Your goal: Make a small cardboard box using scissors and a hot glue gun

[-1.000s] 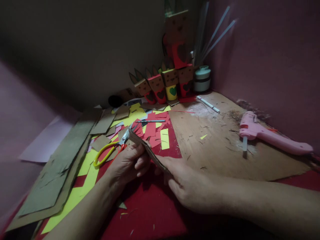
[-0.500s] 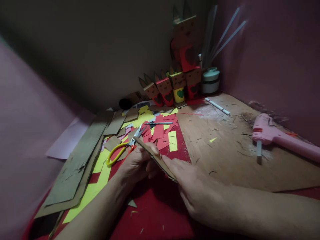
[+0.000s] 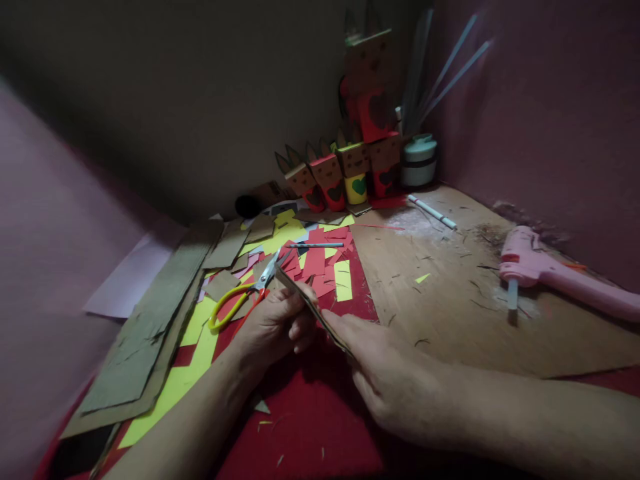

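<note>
A thin piece of cardboard [image 3: 320, 316] slants between my two hands, seen nearly edge-on above the red table surface. My left hand [image 3: 284, 320] grips its upper left part, fingers curled at the edge. On the lower right part, my right hand [image 3: 383, 360] is closed, its fingers along the cardboard's face. Just beyond my left hand lie scissors [image 3: 231, 308] with yellow and red handles, blades pointing away. Red paper scraps [image 3: 315, 263] and a yellow paper strip [image 3: 343, 280] lie behind the cardboard.
Flat cardboard sheets [image 3: 135, 353] are stacked at left. A pink glue gun [image 3: 525, 263] rests on the wooden board [image 3: 450, 320] at right, near a white stick [image 3: 433, 212]. Several cardboard animal figures [image 3: 325, 180] stand at the back beside a pale lidded jar [image 3: 419, 163].
The cardboard's upper end has shifted slightly right and is turned a little more edge-on. Both hands keep their hold. The whole view has moved slightly.
</note>
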Action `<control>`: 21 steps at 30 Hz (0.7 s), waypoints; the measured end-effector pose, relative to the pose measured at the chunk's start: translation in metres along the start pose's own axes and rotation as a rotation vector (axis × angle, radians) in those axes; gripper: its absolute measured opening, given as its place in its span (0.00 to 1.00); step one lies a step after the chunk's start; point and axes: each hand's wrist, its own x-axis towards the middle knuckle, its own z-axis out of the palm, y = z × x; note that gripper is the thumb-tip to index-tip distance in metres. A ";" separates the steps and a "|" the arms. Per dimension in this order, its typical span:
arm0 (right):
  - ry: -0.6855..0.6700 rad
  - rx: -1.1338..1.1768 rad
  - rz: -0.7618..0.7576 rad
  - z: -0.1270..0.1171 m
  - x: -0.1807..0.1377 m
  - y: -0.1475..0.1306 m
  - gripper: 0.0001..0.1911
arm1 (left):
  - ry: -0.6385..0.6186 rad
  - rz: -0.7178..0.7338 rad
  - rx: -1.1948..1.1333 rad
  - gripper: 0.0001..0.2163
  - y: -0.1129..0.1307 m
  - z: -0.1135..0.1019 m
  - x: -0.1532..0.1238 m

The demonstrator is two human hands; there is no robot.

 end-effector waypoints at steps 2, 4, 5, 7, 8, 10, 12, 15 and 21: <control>-0.025 0.144 0.089 -0.003 0.004 -0.001 0.24 | 0.052 -0.010 0.025 0.17 0.000 0.003 -0.002; -0.079 0.350 0.251 -0.007 0.009 -0.003 0.17 | 0.093 -0.022 0.053 0.22 -0.001 0.007 -0.004; -0.109 0.473 0.313 -0.008 0.011 -0.004 0.15 | 0.110 -0.026 0.066 0.24 0.000 0.009 -0.005; -0.145 0.720 0.352 -0.010 0.015 -0.003 0.14 | 0.139 -0.024 0.087 0.26 0.000 0.012 -0.006; -0.155 0.829 0.335 -0.010 0.017 -0.001 0.14 | 0.156 -0.020 0.099 0.26 0.000 0.013 -0.007; -0.164 0.987 0.283 -0.009 0.019 0.004 0.14 | 0.192 -0.012 0.123 0.26 0.000 0.013 -0.007; -0.163 1.069 0.250 -0.007 0.019 0.010 0.15 | 0.225 -0.003 0.144 0.26 0.000 0.012 -0.007; -0.157 1.129 0.255 -0.004 0.019 0.018 0.15 | 0.256 0.019 0.154 0.21 -0.001 0.010 -0.005; -0.184 1.182 0.256 -0.004 0.020 0.020 0.14 | 0.264 0.055 0.138 0.11 -0.001 0.010 0.000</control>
